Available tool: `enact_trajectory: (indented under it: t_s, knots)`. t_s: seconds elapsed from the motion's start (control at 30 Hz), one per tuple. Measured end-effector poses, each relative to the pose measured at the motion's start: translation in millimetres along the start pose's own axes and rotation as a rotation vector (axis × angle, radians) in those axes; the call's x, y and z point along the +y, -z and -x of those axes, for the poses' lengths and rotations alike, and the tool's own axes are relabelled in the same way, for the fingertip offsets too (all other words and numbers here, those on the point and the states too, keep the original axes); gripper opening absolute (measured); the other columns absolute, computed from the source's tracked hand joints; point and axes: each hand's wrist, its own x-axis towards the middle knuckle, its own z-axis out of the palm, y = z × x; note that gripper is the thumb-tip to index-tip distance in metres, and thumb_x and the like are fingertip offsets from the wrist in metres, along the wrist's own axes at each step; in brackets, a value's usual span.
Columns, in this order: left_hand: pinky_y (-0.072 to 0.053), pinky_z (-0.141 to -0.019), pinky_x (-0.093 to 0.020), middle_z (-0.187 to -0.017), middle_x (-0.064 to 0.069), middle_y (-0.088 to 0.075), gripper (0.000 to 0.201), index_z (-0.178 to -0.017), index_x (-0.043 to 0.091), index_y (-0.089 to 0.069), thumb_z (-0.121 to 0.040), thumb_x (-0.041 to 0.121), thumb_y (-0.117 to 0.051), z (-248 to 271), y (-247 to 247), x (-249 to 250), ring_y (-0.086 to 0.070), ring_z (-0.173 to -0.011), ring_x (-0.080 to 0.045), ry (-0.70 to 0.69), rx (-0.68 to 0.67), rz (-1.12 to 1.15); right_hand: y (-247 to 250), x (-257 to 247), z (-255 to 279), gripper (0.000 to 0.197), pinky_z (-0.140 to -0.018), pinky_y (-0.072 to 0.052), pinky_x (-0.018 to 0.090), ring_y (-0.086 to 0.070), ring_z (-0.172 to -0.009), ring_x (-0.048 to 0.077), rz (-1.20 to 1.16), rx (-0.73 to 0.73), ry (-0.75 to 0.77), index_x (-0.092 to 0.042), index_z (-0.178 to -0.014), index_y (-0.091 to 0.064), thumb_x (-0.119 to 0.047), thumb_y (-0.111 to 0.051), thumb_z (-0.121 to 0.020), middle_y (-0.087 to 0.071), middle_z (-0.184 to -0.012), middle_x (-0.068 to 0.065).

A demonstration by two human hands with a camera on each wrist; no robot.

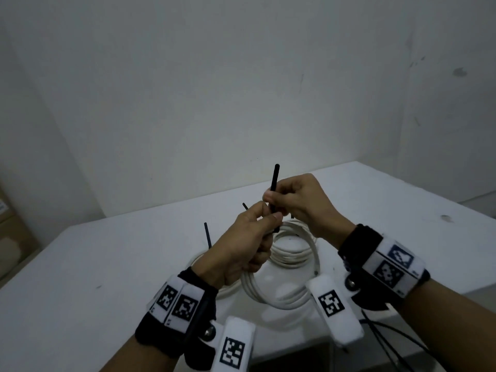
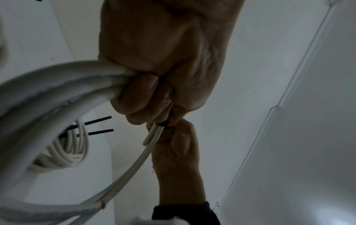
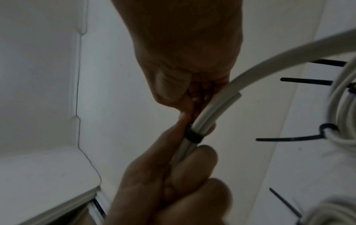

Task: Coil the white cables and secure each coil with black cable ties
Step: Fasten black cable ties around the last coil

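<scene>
My left hand (image 1: 264, 222) is raised over the table and grips a bundle of white cable coil (image 1: 271, 294) that hangs below it. A black cable tie (image 1: 274, 183) is looped round the strands, its tail pointing up. My right hand (image 1: 271, 201) pinches that tail just above the left thumb. In the left wrist view the left hand (image 2: 146, 97) curls round the coil (image 2: 57, 85). In the right wrist view the tie band (image 3: 193, 137) sits snug round two cable strands (image 3: 221, 106) between the right hand (image 3: 183, 92) and the left fingers (image 3: 173, 175).
Two more white coils (image 1: 294, 247) (image 1: 194, 261) lie on the white table (image 1: 107, 264), with black tie tails (image 1: 207, 234) sticking up. A bare wall stands close behind. Thin black wires (image 1: 386, 336) hang off the table's near right edge. A cardboard box (image 1: 10, 226) is at far left.
</scene>
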Motion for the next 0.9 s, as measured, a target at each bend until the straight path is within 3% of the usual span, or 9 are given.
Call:
enact_trajectory:
  t_s: [0.1,0.2,0.37,0.47,0.57,0.67,0.77,0.83,0.9]
  knots:
    - [-0.010,-0.039,-0.012,-0.050,0.005,-0.022,0.027,-0.076,0.022,-0.038,-0.100,0.032,-0.045,2,2,-4,-0.012,-0.038,-0.007,0.051,0.015,0.007,-10,11,0,0.022,-0.048,-0.039,0.018,-0.049,-0.041,0.005,0.093,-0.003,-0.006,-0.003,-0.061,-0.068,-0.013,-0.070,-0.081,-0.058,-0.048,0.002]
    - [-0.009,-0.038,-0.011,-0.050,0.005,-0.021,0.032,-0.071,0.023,-0.033,-0.098,0.033,-0.048,2,11,-10,-0.013,-0.035,-0.006,0.118,0.013,0.112,-12,12,1,0.026,-0.044,-0.038,0.021,-0.049,-0.043,0.014,0.028,-0.074,-0.070,-0.010,-0.059,-0.065,-0.016,-0.068,-0.084,-0.058,-0.048,0.000]
    - [-0.011,-0.034,-0.008,-0.044,0.005,-0.025,0.024,-0.076,0.022,-0.042,-0.088,0.036,-0.058,3,36,-13,-0.017,-0.029,-0.004,0.127,0.066,0.369,1,2,13,0.028,-0.046,-0.045,0.024,-0.062,-0.065,0.022,-0.094,-0.230,-0.239,-0.014,-0.109,-0.062,-0.034,-0.059,-0.090,-0.072,-0.084,0.010]
    - [-0.013,-0.028,-0.009,-0.043,0.006,-0.026,0.025,-0.079,0.018,-0.046,-0.077,0.037,-0.063,0,56,-12,-0.021,-0.027,-0.004,0.110,0.136,0.515,2,10,32,0.026,-0.043,-0.049,0.026,-0.063,-0.060,0.022,0.036,-0.293,-0.239,-0.022,-0.115,-0.061,-0.027,-0.062,-0.089,-0.073,-0.084,0.010]
    - [-0.018,-0.028,-0.011,-0.044,0.005,-0.030,0.021,-0.082,0.016,-0.049,-0.081,0.031,-0.062,-1,66,-16,-0.026,-0.028,-0.005,0.126,0.186,0.536,-8,21,41,0.033,-0.039,-0.050,0.028,-0.062,-0.053,0.022,0.104,-0.262,-0.227,-0.022,-0.120,-0.060,-0.015,-0.064,-0.088,-0.071,-0.079,0.008]
    - [-0.036,-0.034,-0.018,-0.053,-0.001,-0.044,0.011,-0.087,0.010,-0.054,-0.090,0.020,-0.058,1,68,-25,-0.043,-0.039,-0.010,0.112,0.249,0.453,-19,27,42,0.035,-0.039,-0.052,0.031,-0.059,-0.051,0.020,0.047,-0.187,-0.237,-0.013,-0.123,-0.060,-0.007,-0.061,-0.089,-0.067,-0.072,0.009]
    - [-0.056,-0.054,-0.031,-0.073,-0.011,-0.058,0.011,-0.099,0.001,-0.061,-0.090,0.007,-0.059,9,73,-34,-0.062,-0.065,-0.020,0.042,0.369,0.389,-29,29,41,0.033,-0.040,-0.052,0.032,-0.053,-0.046,0.016,-0.004,-0.122,-0.257,-0.006,-0.123,-0.058,-0.003,-0.056,-0.090,-0.063,-0.070,0.009]
    - [-0.058,-0.063,-0.037,-0.083,-0.016,-0.061,0.018,-0.107,-0.001,-0.058,-0.090,-0.001,-0.056,19,79,-42,-0.064,-0.075,-0.025,0.035,0.425,0.340,-33,33,38,0.031,-0.043,-0.054,0.035,-0.053,-0.045,0.016,-0.007,-0.088,-0.265,-0.005,-0.122,-0.058,-0.003,-0.055,-0.091,-0.064,-0.070,0.009]
    - [-0.056,-0.062,-0.035,-0.083,-0.016,-0.065,0.018,-0.107,-0.001,-0.061,-0.090,-0.001,-0.056,30,84,-51,-0.065,-0.072,-0.025,0.055,0.429,0.218,-37,37,36,0.030,-0.043,-0.054,0.035,-0.054,-0.043,0.015,-0.025,-0.075,-0.286,-0.004,-0.122,-0.058,-0.004,-0.055,-0.092,-0.064,-0.071,0.009]
